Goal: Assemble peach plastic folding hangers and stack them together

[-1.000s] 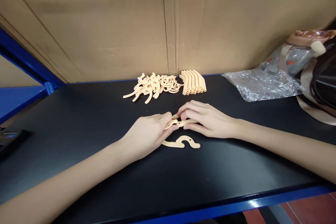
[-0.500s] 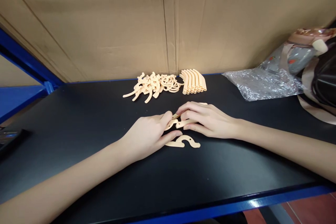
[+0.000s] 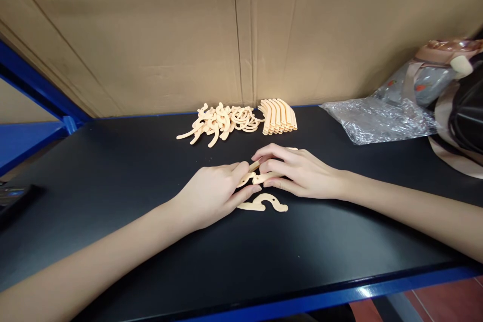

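Note:
My left hand (image 3: 217, 193) is closed around a beige curved piece (image 3: 246, 179) with a small hole; most of it is hidden by the fingers. Facing it, my right hand (image 3: 290, 171) grips a beige straight arm piece (image 3: 264, 177), whose holed end meets the curved piece between my hands. Another beige strip (image 3: 255, 165) shows behind these, between the fingertips. Just below, on the black table, lies a beige hook-shaped piece (image 3: 269, 202) with a dark hole, its left end covered by my left hand.
A loose heap of beige curved pieces (image 3: 222, 123) lies at the back, with a neat stack of beige bent arms (image 3: 279, 116) on its right. Clear plastic bag (image 3: 381, 118), bottle (image 3: 433, 75) and black bag (image 3: 468, 105) are at the right. Cardboard (image 3: 169, 35) stands behind.
Both hands stay almost in place around the beige pieces, with only very slight finger shifts. The other pieces lie as before.

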The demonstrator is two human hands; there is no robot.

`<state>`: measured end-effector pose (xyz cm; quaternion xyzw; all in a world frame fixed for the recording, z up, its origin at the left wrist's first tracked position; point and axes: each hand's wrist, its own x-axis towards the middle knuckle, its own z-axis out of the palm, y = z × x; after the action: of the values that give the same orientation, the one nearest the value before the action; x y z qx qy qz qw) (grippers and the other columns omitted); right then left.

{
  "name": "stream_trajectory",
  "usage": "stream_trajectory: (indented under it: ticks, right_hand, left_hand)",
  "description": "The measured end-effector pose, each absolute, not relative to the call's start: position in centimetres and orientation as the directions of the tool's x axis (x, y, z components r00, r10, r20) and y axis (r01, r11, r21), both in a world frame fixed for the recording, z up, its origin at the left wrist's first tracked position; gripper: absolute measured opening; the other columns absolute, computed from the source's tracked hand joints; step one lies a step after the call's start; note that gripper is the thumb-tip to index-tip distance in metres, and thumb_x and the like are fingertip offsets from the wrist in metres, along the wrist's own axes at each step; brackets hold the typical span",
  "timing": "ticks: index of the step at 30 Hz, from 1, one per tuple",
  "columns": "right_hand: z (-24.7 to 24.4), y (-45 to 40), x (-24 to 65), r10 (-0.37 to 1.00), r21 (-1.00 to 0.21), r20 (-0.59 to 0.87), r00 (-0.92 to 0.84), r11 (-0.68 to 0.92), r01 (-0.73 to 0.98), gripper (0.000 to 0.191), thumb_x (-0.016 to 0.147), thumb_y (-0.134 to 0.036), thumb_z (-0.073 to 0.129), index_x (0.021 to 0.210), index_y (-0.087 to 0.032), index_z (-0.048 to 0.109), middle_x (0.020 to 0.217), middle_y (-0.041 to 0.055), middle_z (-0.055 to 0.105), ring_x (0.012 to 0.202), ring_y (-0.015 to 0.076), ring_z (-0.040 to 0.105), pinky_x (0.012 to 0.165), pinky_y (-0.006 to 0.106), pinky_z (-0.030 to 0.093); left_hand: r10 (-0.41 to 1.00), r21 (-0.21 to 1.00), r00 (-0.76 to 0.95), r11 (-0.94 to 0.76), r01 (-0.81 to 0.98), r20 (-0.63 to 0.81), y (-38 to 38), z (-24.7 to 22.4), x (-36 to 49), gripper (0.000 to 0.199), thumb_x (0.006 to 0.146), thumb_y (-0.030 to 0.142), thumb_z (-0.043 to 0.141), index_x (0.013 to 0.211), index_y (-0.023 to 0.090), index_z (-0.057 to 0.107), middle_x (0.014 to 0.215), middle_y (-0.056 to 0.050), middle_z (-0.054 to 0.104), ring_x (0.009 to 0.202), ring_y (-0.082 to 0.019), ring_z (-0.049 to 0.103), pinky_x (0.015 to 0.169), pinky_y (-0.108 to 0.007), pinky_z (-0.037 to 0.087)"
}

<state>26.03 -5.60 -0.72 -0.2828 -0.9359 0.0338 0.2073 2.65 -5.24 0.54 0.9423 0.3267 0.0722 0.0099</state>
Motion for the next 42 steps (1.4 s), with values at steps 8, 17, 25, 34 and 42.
stream_trajectory:
  ticks: [8,17,25,34,42]
  right_hand:
    - [-0.82,-5.55,26.01,0.539,-0.184,0.375,-0.755,0.841,0.509,0.021,0.099,-0.033,0.042,0.102,-0.019,0.057,0.126,0.0089,0.053,0.101,0.0173,0.06,0.082,0.034,0.054]
    - [-0.78,-5.56,26.05,0.533,-0.16,0.381,-0.756,0.843,0.514,0.02,0.099,-0.032,0.043,0.103,-0.019,0.058,0.122,0.0085,0.056,0.098,0.0168,0.061,0.079,0.032,0.054]
    - [-0.72,-5.57,25.99,0.535,-0.148,0.376,-0.757,0.841,0.521,0.021,0.099,-0.032,0.041,0.103,-0.019,0.057,0.119,0.0082,0.058,0.098,0.0171,0.06,0.077,0.031,0.053]
    - [-0.75,-5.58,26.02,0.539,-0.136,0.372,-0.755,0.837,0.531,0.02,0.099,-0.034,0.042,0.1,-0.019,0.056,0.114,0.0066,0.059,0.094,0.0158,0.058,0.069,0.028,0.049]
    - [-0.89,-5.46,25.95,0.527,-0.132,0.385,-0.758,0.844,0.52,0.021,0.1,-0.034,0.041,0.098,-0.019,0.057,0.111,0.0062,0.06,0.093,0.0153,0.058,0.071,0.028,0.048]
  left_hand:
    - [0.589,0.036,0.796,-0.806,0.59,0.143,-5.26,0.5,2.76,0.026,0.1,0.04,0.035,0.105,0.019,0.05,0.073,0.001,0.062,0.056,-0.015,0.06,0.049,-0.022,0.038]
    - [0.585,0.015,0.801,-0.808,0.589,0.127,-5.21,0.49,2.81,0.021,0.1,0.036,0.037,0.1,0.019,0.049,0.077,0.001,0.064,0.059,-0.014,0.061,0.048,-0.021,0.037]
    - [0.58,-0.124,0.81,-0.8,0.587,0.086,-5.3,0.83,3.06,0.023,0.101,0.035,0.035,0.097,0.017,0.049,0.07,0.001,0.061,0.051,-0.014,0.057,0.044,-0.022,0.032]
    - [0.57,-0.143,0.814,-0.802,0.581,0.11,-5.31,0.67,2.98,0.025,0.1,0.036,0.038,0.094,0.016,0.051,0.073,-0.001,0.065,0.055,-0.014,0.062,0.044,-0.021,0.032]
    - [0.569,-0.091,0.813,-0.809,0.58,0.126,-5.03,0.29,2.84,0.024,0.099,0.037,0.035,0.096,0.019,0.049,0.07,0.0,0.064,0.049,-0.015,0.058,0.042,-0.022,0.032]
